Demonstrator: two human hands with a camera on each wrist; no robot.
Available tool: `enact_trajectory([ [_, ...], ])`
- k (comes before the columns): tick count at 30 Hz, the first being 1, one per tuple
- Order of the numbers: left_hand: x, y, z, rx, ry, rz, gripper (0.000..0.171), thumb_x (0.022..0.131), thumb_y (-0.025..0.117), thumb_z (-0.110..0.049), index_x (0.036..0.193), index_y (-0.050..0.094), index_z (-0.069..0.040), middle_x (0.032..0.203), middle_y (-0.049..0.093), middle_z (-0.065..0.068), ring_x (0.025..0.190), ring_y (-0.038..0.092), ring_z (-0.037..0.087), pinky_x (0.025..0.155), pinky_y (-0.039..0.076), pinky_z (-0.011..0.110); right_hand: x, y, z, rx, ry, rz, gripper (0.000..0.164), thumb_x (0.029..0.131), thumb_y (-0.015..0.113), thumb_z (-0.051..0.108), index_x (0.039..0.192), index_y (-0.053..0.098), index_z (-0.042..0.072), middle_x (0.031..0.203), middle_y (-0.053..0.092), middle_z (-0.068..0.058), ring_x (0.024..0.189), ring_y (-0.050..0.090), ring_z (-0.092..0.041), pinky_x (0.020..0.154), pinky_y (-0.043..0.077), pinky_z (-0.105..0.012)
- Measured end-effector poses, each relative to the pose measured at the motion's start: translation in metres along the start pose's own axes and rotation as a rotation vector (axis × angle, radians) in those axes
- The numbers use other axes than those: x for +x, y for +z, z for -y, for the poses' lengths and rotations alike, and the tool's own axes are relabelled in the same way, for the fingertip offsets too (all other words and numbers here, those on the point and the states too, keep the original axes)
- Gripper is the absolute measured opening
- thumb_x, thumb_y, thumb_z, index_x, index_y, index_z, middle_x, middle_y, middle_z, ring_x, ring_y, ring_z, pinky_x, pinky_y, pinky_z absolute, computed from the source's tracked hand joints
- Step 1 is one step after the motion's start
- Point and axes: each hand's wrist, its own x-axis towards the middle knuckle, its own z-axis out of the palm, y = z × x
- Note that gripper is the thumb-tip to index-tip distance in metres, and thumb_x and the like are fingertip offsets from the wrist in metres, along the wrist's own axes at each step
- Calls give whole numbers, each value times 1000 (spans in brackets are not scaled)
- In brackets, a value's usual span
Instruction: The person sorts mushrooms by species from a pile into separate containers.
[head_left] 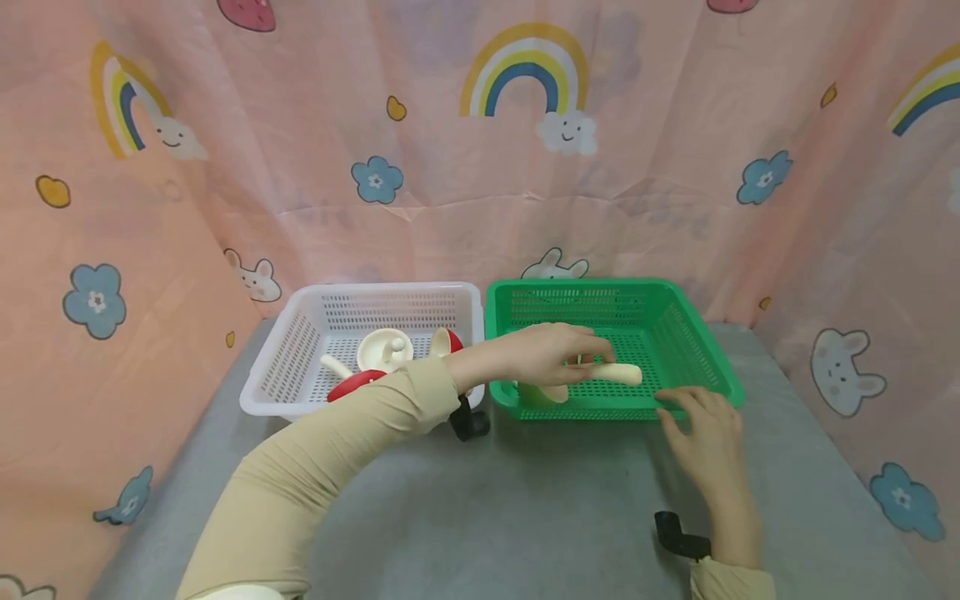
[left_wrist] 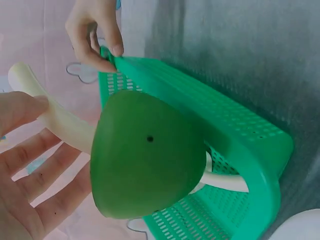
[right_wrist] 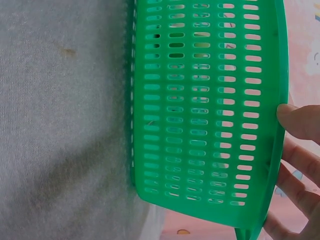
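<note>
My left hand pinches the cream handle of a ladle over the green basket. In the left wrist view the ladle's green bowl hangs with its rounded underside facing the camera, thumb on the handle. Behind it, a cream curved handle shows inside the basket. My right hand grips the basket's near rim toward its right corner. Seen from the right wrist, the thumb lies on the rim and the other fingers are on the far side of it.
To the left, a white basket holds a cream round lid with a knob, a red utensil with a cream handle and a red-and-cream ladle bowl. Both baskets stand on a grey table before a pink patterned curtain.
</note>
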Motion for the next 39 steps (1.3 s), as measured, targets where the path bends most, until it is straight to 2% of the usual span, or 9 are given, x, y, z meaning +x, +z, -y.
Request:
enact_trajectory([
  [6, 20, 2, 15, 0, -90, 26, 25, 100, 50, -21, 123, 58, -17, 103, 62, 0, 86, 59, 11, 73, 46, 20, 2, -1, 0, -5, -1, 1, 24, 78, 73, -1, 100, 69, 7, 102, 64, -18, 99, 52, -41, 89, 33, -64],
  [12, 39, 13, 31, 10, -166, 95, 26, 101, 48, -21, 125, 57, -20, 110, 61, 0, 91, 56, 11, 77, 46, 22, 2, 0, -1, -17, 1, 14, 24, 78, 74, 0, 101, 70, 7, 102, 65, -19, 100, 53, -42, 89, 34, -65],
  [18, 50, 32, 43, 27, -240, 184, 26, 101, 48, -23, 126, 55, -19, 96, 62, 3, 72, 44, 11, 63, 36, 20, 0, 4, 0, -19, 13, 29, 24, 79, 73, 1, 101, 69, 8, 104, 65, -18, 102, 52, -42, 91, 33, -66],
  [23, 52, 45, 51, 40, -273, 217, 27, 100, 50, -23, 126, 55, -19, 93, 57, 1, 72, 39, 11, 63, 34, 21, 0, 6, 1, -18, -5, 8, 24, 78, 73, 0, 100, 69, 8, 102, 65, -18, 99, 53, -40, 89, 34, -64],
  [25, 52, 50, 54, 53, -270, 216, 26, 100, 51, -23, 124, 57, -18, 93, 54, -1, 73, 38, 10, 65, 34, 21, 1, 6, 2, -17, -5, 8, 24, 78, 73, 0, 101, 69, 8, 103, 65, -18, 99, 53, -40, 89, 34, -64],
  [30, 52, 60, 58, 89, -271, 187, 24, 100, 51, -24, 121, 58, -17, 99, 58, -1, 75, 40, 11, 70, 38, 21, 2, 6, 4, -19, 9, 28, 24, 80, 73, 2, 102, 69, 8, 105, 65, -18, 102, 52, -40, 92, 33, -65],
  [36, 51, 68, 62, 74, -346, 134, 25, 99, 53, -25, 122, 59, -19, 109, 61, -1, 87, 49, 12, 73, 45, 23, 2, 6, 4, -20, 31, 45, 24, 81, 72, 2, 104, 69, 8, 106, 64, -19, 103, 51, -41, 94, 31, -66],
  [39, 49, 69, 63, 55, -363, 118, 28, 98, 54, -24, 125, 59, -17, 114, 61, 2, 93, 56, 13, 73, 49, 24, 2, 6, 4, -22, 30, 44, 24, 81, 72, 2, 103, 69, 8, 106, 64, -19, 103, 51, -41, 93, 31, -66],
])
